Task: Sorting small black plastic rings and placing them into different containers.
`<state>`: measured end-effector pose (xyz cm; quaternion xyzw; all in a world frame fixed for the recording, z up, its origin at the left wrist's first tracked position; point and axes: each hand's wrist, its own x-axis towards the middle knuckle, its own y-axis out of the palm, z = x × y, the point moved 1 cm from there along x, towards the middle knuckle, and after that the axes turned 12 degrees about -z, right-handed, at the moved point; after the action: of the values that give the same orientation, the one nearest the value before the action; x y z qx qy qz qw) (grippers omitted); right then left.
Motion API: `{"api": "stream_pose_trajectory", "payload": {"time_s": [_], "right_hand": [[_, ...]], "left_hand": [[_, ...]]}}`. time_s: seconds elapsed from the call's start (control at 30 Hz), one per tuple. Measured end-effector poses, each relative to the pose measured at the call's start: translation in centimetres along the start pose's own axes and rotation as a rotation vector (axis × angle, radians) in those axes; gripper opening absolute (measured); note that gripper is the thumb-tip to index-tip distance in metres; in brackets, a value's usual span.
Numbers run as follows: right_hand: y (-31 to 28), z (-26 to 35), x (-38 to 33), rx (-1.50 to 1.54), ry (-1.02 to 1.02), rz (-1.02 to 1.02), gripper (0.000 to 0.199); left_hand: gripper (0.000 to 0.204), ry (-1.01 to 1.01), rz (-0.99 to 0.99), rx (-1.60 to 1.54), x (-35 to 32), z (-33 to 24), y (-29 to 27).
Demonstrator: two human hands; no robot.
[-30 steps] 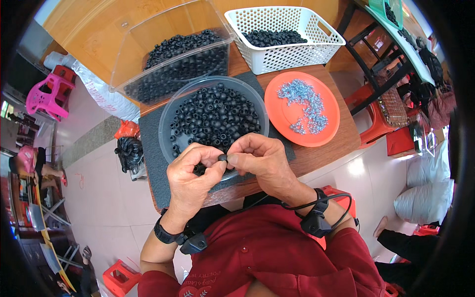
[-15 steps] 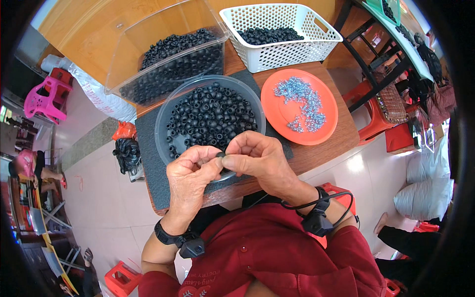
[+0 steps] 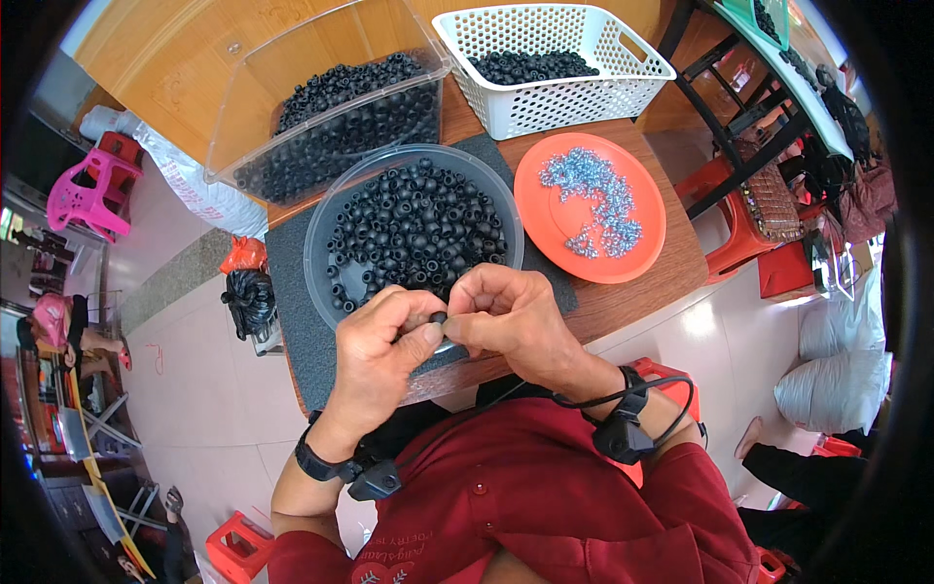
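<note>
Both forearms rise from below and the wrists turn inward, so that the left hand [image 3: 375, 341] and right hand [image 3: 511, 316] meet above the near edge of the round tub [image 3: 352, 276]. The left thumb and forefinger are nearly closed, pinching one black bead [image 3: 438, 317] between their tips. The right fingers [image 3: 467, 328] are bent and drawn together at the bead's right side; whether they pinch anything is hidden. Each wrist wears one strapped camera, the left one [image 3: 377, 480] and the right one [image 3: 623, 440].

Four containers stand on the one bench [image 3: 671, 258]. The tub, on a dark mat [image 3: 292, 321], holds loose beads [image 3: 418, 219], too many to count, with some of its bottom bare at the left. Behind it, the clear bin [image 3: 251, 109] holds a deep heap of similar beads. To the bin's right, the white basket [image 3: 574, 105] has a lower layer of small black pieces [image 3: 530, 66]. Right of the tub, one orange plate [image 3: 559, 224] carries countless silvery-blue bits [image 3: 608, 200] in a curved spread.
</note>
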<state>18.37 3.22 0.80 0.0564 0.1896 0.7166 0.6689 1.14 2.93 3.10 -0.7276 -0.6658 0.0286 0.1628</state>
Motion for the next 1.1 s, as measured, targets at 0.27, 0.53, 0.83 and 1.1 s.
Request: {"api": "stream_pose_trajectory", "payload": {"time_s": [0.27, 0.53, 0.83, 1.1], "right_hand": [[0.7, 0.6, -0.6, 0.04, -0.126, -0.034, 0.009], [3.1, -0.8, -0.6, -0.733, -1.249, -0.035, 0.018], [2.2, 0.8, -1.5, -0.796, -1.301, 0.0, 0.028], [-9.9, 3.7, 0.2, -1.249, -1.042, -0.258, 0.022]], "left_hand": [[0.019, -0.522, -0.066, -0.859, 0.1, 1.6, 0.4], [0.016, -0.636, -0.216, -0.981, -0.2, 0.9, 1.7], [0.015, -0.749, -0.239, -0.999, 0.4, 0.2, 2.4], [0.015, -0.728, -0.076, -1.154, 0.7, 2.0, 0.7]]}}
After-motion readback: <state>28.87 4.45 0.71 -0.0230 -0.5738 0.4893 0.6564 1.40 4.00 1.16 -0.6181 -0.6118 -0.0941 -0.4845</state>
